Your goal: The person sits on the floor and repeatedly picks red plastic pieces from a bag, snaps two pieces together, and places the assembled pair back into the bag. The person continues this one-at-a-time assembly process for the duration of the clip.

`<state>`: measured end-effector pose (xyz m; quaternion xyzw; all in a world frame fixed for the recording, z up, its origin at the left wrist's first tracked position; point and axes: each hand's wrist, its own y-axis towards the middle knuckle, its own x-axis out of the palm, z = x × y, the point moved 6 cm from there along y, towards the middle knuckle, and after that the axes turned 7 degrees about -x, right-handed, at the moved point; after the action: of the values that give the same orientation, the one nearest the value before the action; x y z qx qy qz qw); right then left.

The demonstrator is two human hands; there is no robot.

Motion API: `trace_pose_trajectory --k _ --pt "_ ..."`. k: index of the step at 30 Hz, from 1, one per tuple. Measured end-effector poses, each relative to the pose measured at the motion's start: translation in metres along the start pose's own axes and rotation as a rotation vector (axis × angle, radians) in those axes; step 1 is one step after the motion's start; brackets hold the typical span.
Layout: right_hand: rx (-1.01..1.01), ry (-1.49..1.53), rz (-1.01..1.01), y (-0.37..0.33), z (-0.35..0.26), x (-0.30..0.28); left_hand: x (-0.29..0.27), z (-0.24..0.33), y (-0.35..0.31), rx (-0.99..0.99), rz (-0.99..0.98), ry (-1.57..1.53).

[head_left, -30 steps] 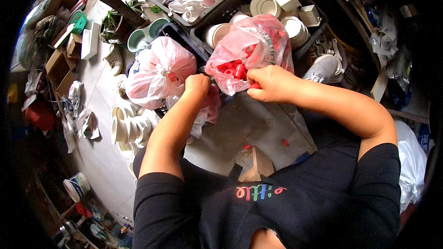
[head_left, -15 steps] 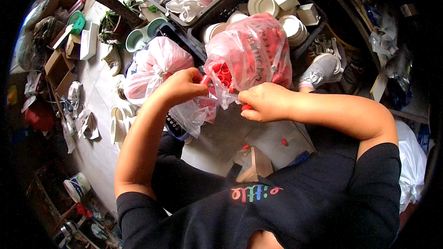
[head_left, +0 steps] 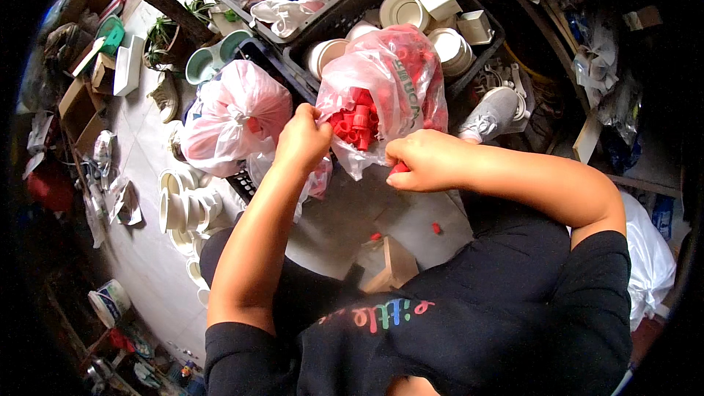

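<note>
A clear plastic bag (head_left: 367, 66) full of small red plastic fittings (head_left: 359, 121) stands in front of me, its mouth facing me. At the left side of that mouth, my left hand (head_left: 304, 138) is closed on the bag's edge. My right hand (head_left: 425, 161) is closed too, at the mouth's lower right, with a red plastic fitting (head_left: 400, 167) showing under its fingers. Whether it also pinches the bag is hidden. Left of the open bag sits a knotted pinkish plastic bag (head_left: 238, 117).
Behind the bags, a dark crate (head_left: 293, 55) holds white plastic pots (head_left: 405, 11). More white pots (head_left: 183, 205) lie on the floor at left. Two red pieces (head_left: 436, 228) and a small cardboard box (head_left: 392, 264) are near my lap. A grey shoe (head_left: 490, 114) is at right.
The red fitting that showed in my left hand is out of sight, and that hand now grips the bag's edge. The bag's mouth gapes wider, exposing more red fittings. My right hand stays nearly in place.
</note>
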<state>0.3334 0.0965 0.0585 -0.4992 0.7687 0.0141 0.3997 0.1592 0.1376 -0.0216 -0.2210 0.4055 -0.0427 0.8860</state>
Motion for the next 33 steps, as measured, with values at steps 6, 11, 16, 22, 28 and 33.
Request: trace_pose_trajectory --k 6,11,16,22,28,33 --pt "-0.019 -0.079 -0.155 0.007 -0.036 -0.025 -0.015 0.000 -0.012 -0.146 -0.086 -0.408" --pt "-0.281 0.011 0.330 0.057 -0.048 -0.064 -0.010 0.001 -0.007 0.012 -0.109 -0.665" --pt "-0.150 -0.066 0.214 0.080 -0.006 -0.042 -0.022 0.017 -0.013 -0.063 -0.215 -0.705" --pt "0.048 -0.239 0.102 0.084 0.020 -0.035 -0.029 0.015 -0.016 -0.077 -0.271 -0.745" --pt "0.191 -0.583 0.115 0.059 0.046 -0.042 -0.033 0.012 -0.022 -0.095 -0.288 -0.764" --pt "-0.275 -0.386 0.241 0.079 0.017 -0.030 -0.030 0.013 -0.020 -0.105 -0.303 -0.780"
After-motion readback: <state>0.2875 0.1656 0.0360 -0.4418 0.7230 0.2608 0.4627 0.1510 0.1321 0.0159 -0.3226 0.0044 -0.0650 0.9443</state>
